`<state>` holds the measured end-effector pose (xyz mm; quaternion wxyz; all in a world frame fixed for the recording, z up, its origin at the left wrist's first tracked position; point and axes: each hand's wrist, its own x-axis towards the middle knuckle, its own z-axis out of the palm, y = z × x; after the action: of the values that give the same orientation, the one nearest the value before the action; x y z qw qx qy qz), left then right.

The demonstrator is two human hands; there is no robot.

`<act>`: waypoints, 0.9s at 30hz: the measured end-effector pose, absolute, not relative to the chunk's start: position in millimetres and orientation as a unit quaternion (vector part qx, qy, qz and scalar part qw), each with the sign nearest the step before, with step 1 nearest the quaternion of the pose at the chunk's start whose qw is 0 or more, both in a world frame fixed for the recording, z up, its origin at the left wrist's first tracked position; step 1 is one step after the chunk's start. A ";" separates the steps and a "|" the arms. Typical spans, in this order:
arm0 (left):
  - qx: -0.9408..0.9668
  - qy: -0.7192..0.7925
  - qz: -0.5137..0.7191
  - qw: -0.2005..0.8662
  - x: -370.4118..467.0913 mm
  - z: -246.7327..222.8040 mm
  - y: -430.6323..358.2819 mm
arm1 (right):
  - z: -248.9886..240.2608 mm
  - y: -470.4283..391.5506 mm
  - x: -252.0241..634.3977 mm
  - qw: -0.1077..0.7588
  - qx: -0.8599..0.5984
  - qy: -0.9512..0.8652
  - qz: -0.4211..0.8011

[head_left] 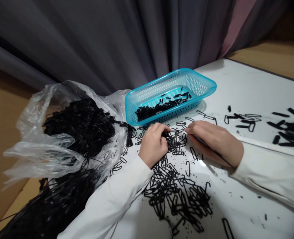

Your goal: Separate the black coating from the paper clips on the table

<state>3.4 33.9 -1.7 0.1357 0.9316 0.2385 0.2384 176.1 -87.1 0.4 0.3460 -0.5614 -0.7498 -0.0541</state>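
My left hand (154, 142) lies over a heap of thin black loop-shaped pieces (175, 141), fingers curled and thumb bent inward. What its fingertips hold, if anything, is hidden. Just to the right, my right hand (215, 139) has its fingers pressed together, the tips touching the heap's edge. A thin dark line runs along under this hand to the wrist; whether it is a tool or a strip I cannot make out. A larger tangle of the same black loops (181, 199) spreads on the white table (251, 176) below both hands.
Behind the hands stands a blue plastic basket (170, 113) with short black pieces inside. At left, a clear plastic bag (34, 132) holds a black stringy mass (80, 127). More black strips (291, 131) lie at the right edge. A grey curtain (99, 43) hangs behind.
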 end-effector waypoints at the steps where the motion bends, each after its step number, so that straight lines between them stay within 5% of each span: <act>1: 0.928 0.222 0.255 0.157 3.8 -1.6 34.3 | 1.3 -87.2 175.7 0.346 -0.563 -0.749 -0.053; 15: 0.837 0.172 0.371 0.364 7.8 -1.3 33.6 | -2.5 -85.9 175.7 0.348 -0.519 -0.780 -0.024; 27: 0.861 0.146 0.353 0.337 7.5 2.4 30.1 | -2.2 -83.5 177.7 0.315 -0.478 -0.816 -0.086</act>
<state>7.5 30.1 2.4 0.3367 0.8608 0.1456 0.3527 177.7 -83.5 -2.2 0.3152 -0.4776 -0.8155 -0.0861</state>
